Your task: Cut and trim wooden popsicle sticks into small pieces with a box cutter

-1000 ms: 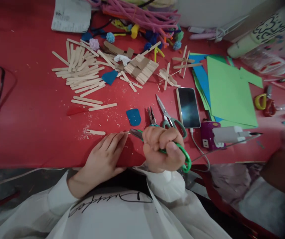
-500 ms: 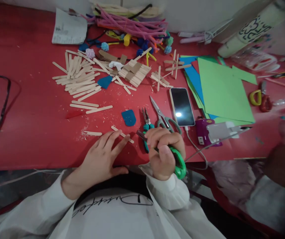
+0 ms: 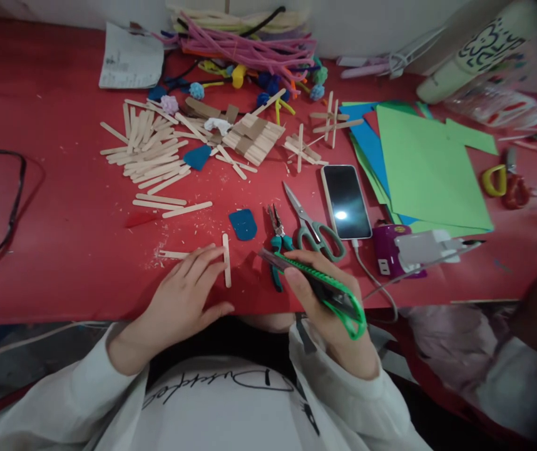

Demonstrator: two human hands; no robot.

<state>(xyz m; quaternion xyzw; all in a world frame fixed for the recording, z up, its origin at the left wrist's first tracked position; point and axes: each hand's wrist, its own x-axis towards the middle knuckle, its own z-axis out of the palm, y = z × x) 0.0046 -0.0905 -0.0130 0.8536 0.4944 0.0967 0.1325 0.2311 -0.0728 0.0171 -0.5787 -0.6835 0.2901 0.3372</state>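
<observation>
My right hand (image 3: 322,297) is closed around a green utility knife (image 3: 329,285), its blade pointing up and left above the handles of the teal pliers (image 3: 275,241). My left hand (image 3: 186,288) lies on the red table (image 3: 62,250) with its fingers stretched out. Its fingertips touch or nearly touch a wooden craft stick (image 3: 226,262), which lies almost upright in the view. Partly covered by the left fingers is a notched craft stick (image 3: 172,255) with shavings around it. A blue cut piece (image 3: 243,224) lies just beyond the hands.
Grey scissors (image 3: 315,225) and a phone (image 3: 347,202) on a cable lie right of the pliers. Farther back are a pile of craft sticks (image 3: 151,147), coloured paper (image 3: 430,169) and pink pipe cleaners (image 3: 250,47). At right, a purple adapter (image 3: 388,250) sits near another person's sleeve (image 3: 517,382).
The craft stick by my left fingers has turned from slanted to nearly upright. My right hand has rolled open to the side, showing more of the knife. The left hand has shifted slightly left.
</observation>
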